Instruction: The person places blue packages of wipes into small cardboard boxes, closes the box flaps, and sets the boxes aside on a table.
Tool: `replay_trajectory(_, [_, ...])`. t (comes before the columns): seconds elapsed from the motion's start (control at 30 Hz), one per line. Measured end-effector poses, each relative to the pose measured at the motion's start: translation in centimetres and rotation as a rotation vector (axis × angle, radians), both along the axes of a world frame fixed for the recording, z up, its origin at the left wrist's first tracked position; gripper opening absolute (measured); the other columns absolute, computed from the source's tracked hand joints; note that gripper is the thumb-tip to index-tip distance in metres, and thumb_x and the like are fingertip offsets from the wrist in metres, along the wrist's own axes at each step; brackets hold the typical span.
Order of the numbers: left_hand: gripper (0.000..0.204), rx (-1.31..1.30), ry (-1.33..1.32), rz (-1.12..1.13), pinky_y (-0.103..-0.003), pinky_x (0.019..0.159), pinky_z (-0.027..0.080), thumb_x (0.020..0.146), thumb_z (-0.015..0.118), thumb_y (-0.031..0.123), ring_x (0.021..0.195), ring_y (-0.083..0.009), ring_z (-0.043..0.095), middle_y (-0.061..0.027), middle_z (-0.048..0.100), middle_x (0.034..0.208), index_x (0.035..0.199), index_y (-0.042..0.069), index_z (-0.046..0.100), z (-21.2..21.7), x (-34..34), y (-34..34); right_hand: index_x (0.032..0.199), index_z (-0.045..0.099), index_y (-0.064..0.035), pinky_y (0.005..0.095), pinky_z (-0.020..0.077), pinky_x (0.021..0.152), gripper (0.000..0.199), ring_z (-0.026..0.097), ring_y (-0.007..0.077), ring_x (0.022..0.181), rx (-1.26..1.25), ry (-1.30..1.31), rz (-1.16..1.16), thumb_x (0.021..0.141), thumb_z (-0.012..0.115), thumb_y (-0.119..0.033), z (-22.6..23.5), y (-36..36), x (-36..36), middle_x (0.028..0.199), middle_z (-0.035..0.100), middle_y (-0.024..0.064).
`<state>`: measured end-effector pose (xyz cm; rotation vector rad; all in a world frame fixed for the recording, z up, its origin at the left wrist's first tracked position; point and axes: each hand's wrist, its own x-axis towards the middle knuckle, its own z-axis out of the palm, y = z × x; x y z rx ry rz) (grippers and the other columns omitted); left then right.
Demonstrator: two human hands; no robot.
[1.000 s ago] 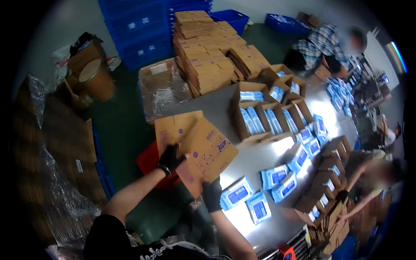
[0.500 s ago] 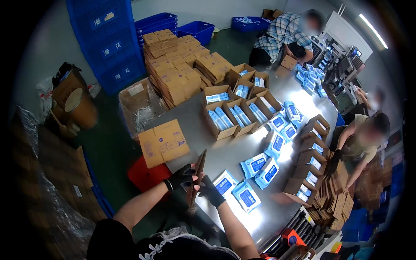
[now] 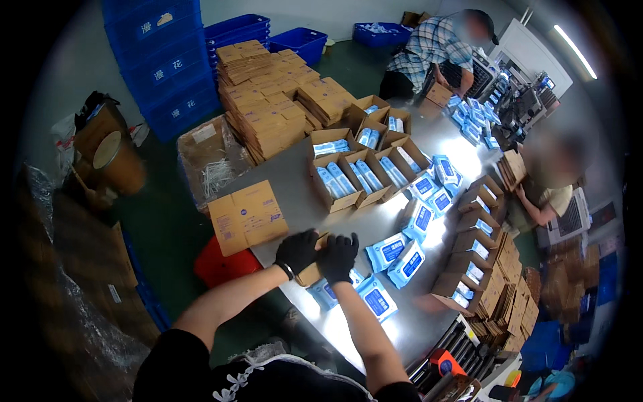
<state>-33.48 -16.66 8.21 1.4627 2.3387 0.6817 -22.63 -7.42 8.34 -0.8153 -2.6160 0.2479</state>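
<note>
Both my hands wear black gloves and grip a small brown cardboard box (image 3: 309, 275) over the near end of the metal table (image 3: 281, 164). My left hand (image 3: 297, 253) is closed on the box's left side. My right hand (image 3: 337, 258) is closed on its right side, and my hands cover much of it. Close to my right hand lie blue-and-white packs of wipes (image 3: 377, 299), one of them partly hidden behind my right hand. A flattened carton (image 3: 248, 216) lies to the left of my left hand, at the table's edge.
Open boxes (image 3: 335, 204) filled with packs stand mid-table, and another row (image 3: 455, 285) lines the right side. Flat cartons are stacked (image 3: 268, 124) at the far left, near blue crates (image 3: 167, 74). A red stool (image 3: 224, 264) is below the table edge. Two co-workers handle cartons.
The cardboard, seen edge-on and flat before, is now opened out into a box between my hands. My hands have turned over, knuckles up. The co-worker at right has lifted some cartons.
</note>
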Motion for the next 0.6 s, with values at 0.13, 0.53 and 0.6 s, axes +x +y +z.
replay_trajectory(0.13, [0.075,0.071,0.349,-0.024,-0.061,0.096,0.03,0.076,0.062,0.052,0.123,-0.0452,0.037,-0.0285,0.034,0.139,0.137,0.016,0.041,-1.9,2.5,-2.3,0.1,0.055,-0.0057,0.0395,0.0477,0.078,0.023,0.059,0.035,0.089,-0.476,0.467,-0.456,0.089,0.053,-0.026,-5.4,0.7,-2.4,0.087,0.059,0.0159])
replay_trajectory(0.53, [0.078,0.546,-0.88,0.131,-0.043,0.098,0.039,0.077,0.07,0.025,0.12,-0.0313,0.045,-0.0175,0.047,0.13,0.139,0.0,0.031,-5.6,-1.9,-12.0,0.111,0.062,-0.003,0.035,0.0481,0.084,0.052,0.062,0.0243,0.101,-1.355,0.038,-0.174,0.082,0.068,-0.045,-2.0,-6.3,5.6,0.102,0.066,0.0077])
replay_trajectory(0.6, [0.061,0.274,-0.87,0.002,-0.04,0.094,0.044,0.084,0.065,0.026,0.111,-0.0287,0.052,-0.0143,0.055,0.121,0.133,0.002,0.039,-10.1,-4.9,-14.8,0.104,0.065,0.0006,0.0375,0.0479,0.085,0.044,0.063,0.0349,0.092,-0.776,-0.141,0.133,0.079,0.071,-0.036,3.2,-5.2,2.5,0.094,0.068,0.018])
